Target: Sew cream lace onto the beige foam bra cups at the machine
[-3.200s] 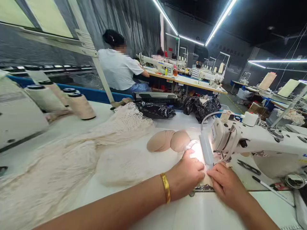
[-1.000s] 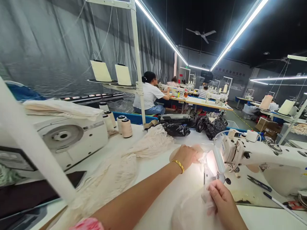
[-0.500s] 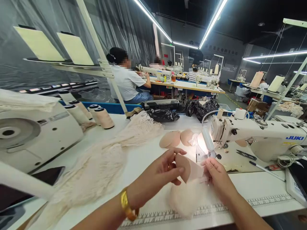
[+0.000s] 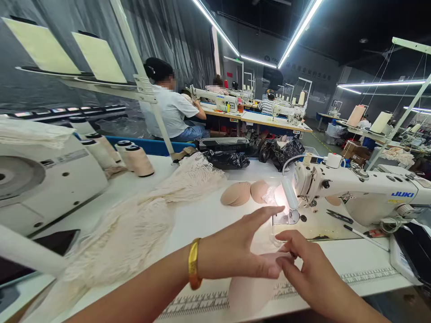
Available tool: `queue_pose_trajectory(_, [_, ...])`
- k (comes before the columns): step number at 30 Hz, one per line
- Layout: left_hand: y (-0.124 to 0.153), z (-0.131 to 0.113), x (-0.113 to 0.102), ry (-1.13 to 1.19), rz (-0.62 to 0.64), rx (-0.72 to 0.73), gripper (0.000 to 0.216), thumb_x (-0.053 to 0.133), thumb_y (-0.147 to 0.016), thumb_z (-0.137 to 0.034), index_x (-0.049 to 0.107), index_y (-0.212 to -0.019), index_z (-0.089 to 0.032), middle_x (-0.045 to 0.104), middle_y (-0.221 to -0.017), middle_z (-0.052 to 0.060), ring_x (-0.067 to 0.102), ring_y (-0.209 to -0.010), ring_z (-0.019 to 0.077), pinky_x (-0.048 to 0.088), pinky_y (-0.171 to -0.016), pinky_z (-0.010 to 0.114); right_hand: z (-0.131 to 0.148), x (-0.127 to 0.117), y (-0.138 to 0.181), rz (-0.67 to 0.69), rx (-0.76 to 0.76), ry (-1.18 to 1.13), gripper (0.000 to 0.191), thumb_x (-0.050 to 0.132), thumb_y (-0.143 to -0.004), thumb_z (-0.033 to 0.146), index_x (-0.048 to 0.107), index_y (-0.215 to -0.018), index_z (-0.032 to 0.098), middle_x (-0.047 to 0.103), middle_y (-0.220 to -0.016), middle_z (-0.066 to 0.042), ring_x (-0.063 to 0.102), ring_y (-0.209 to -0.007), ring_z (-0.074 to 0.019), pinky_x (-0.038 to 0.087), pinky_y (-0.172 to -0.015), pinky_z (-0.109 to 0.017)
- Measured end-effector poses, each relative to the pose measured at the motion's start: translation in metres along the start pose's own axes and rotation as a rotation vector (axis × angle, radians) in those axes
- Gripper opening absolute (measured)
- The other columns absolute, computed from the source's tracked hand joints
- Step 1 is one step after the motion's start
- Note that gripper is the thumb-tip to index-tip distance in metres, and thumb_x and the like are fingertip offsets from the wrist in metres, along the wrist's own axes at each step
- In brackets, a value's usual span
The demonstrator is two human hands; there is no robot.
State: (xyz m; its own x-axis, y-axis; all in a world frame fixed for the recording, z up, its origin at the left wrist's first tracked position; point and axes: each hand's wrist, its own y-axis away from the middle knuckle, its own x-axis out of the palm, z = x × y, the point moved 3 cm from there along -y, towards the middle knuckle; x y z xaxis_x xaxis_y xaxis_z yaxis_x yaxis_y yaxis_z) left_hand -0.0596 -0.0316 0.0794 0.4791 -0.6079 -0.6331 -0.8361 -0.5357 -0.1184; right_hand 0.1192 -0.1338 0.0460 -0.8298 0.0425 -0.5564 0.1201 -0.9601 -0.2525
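Note:
My left hand (image 4: 240,249) and my right hand (image 4: 305,271) meet above the table's front edge, just in front of the sewing machine's needle area (image 4: 289,217). Between them they hold a beige fabric piece (image 4: 249,291), which hangs down below both hands. Thumb and fingers of my left hand grip its upper edge while the forefinger points toward the machine. With curled fingers my right hand pinches the same edge from the right. A gold bangle (image 4: 193,264) sits on my left wrist. The white Juki sewing machine (image 4: 363,197) stands to the right, its lamp (image 4: 288,197) lit.
Two beige bra cups (image 4: 237,194) lie behind my hands. A long heap of cream lace (image 4: 141,224) runs to the left, with thread cones (image 4: 139,159) and another machine (image 4: 43,179) beyond. Snips (image 4: 338,216) lie by the Juki. Black bags (image 4: 225,159) sit at the back. A person in white (image 4: 171,107) works farther off.
My left hand reached back to the cups, then returned with one to the front edge. Both hands have since lowered and closed together on the beige piece.

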Motion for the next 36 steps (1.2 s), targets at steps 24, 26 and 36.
queue_pose_trajectory(24, [-0.052,0.046,0.048,-0.93,-0.036,0.436,0.024,0.062,-0.077,0.0,0.05,-0.072,-0.02,0.059,-0.076,0.001,0.051,-0.066,0.019,0.037,-0.063,0.034,-0.082,-0.01,-0.046,0.033,-0.684,0.769,0.024,0.044,-0.102,0.009,0.062,-0.094,0.022,0.068,-0.085,0.0,0.055,-0.073,-0.0163,0.038,-0.062,-0.028])
queue_pose_trajectory(26, [-0.058,0.057,0.055,-0.943,-0.062,0.426,0.025,0.064,-0.076,-0.002,0.047,-0.069,-0.019,0.057,-0.073,0.001,0.049,-0.064,0.0192,0.033,-0.059,0.033,-0.085,-0.016,-0.047,0.012,-0.659,0.675,0.026,0.044,-0.097,0.004,0.062,-0.102,0.022,0.069,-0.093,-0.001,0.056,-0.079,-0.0167,0.04,-0.065,-0.028])
queue_pose_trajectory(36, [-0.052,0.069,0.064,-0.836,-0.196,0.48,0.022,0.054,-0.087,-0.002,0.049,-0.073,-0.018,0.056,-0.078,0.001,0.049,-0.07,0.0183,0.04,-0.069,0.033,-0.084,-0.029,-0.038,0.079,-0.527,0.531,0.025,0.048,-0.097,0.004,0.065,-0.099,0.021,0.066,-0.087,-0.003,0.049,-0.079,-0.0177,0.043,-0.07,-0.03])
